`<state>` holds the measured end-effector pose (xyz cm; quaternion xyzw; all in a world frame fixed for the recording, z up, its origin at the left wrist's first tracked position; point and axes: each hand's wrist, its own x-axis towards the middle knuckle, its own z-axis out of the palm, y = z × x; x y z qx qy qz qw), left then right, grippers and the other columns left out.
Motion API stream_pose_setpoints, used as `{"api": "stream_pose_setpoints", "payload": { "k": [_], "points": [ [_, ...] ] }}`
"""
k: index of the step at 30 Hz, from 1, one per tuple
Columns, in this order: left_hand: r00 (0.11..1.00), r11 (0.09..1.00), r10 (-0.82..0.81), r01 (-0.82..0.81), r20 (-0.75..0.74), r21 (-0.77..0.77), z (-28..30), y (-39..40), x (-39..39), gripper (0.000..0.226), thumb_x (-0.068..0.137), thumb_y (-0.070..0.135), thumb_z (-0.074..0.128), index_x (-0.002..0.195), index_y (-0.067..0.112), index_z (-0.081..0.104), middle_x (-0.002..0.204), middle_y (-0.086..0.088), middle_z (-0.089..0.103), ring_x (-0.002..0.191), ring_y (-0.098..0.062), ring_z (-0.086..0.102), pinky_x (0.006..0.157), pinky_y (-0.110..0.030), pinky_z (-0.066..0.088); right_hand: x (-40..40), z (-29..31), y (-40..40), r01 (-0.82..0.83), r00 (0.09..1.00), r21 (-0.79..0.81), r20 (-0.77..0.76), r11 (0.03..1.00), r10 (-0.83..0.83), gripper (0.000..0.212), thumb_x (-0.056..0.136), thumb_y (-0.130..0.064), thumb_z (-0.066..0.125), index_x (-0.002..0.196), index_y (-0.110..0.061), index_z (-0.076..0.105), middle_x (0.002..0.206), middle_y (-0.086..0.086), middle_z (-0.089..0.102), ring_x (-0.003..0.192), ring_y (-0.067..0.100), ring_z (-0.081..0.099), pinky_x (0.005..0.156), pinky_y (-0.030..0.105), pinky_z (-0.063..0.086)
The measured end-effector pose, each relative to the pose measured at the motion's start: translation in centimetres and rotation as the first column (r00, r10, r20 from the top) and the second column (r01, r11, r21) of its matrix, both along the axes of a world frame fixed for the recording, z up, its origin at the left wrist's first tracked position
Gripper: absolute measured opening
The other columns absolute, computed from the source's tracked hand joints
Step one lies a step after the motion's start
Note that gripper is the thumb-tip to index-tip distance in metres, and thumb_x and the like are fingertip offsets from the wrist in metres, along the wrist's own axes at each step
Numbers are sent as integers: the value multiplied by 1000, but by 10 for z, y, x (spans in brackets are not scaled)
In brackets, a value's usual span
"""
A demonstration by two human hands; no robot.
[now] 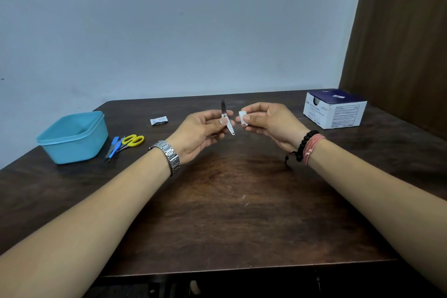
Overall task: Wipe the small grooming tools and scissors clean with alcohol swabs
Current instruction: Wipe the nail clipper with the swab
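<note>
Your left hand [205,128] pinches the nail file [227,118]; just right of the file, your right hand [266,121] pinches a swab [243,117].

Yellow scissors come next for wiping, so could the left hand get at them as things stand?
Probably not straight away: the left hand grips a small metal tool. The yellow scissors lie uncovered on the table beside the blue tub.

box [338,111] print too small to read, both forearms cut off by frame edges
</note>
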<state>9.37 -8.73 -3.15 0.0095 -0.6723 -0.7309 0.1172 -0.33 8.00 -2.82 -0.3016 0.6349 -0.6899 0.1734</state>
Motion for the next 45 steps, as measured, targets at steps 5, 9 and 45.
{"api": "stream_pose_setpoints", "payload": {
  "k": [5,9,45],
  "points": [
    [999,998,-20,23,40,-56,-2,7,1,27,91,2,60,118,5,58,85,-7,73,62,-5,62,61,-16,53,2,0,-2,49,999,-118,-3,992,-50,9,88,2,64,93,-4,61,91,14,70,73,11,70,76,20,58],
    [998,996,-12,17,54,-88,-2,11,2,21,89,3,63,107,8,54,85,-10,72,60,-8,60,59,-17,53,3,1,-1,57,994,-57,-88,997,-62,9,86,-4,68,91,-10,64,85,7,69,70,7,66,65,17,54],
    [967,943,-207,157,146,294,1,12,4,17,93,8,54,105,0,63,91,-13,70,75,-14,68,65,-19,57,3,-2,-3,35,994,20,-102,999,-33,10,83,-10,73,78,-16,67,82,3,66,68,9,59,61,19,51]
  ]
}}
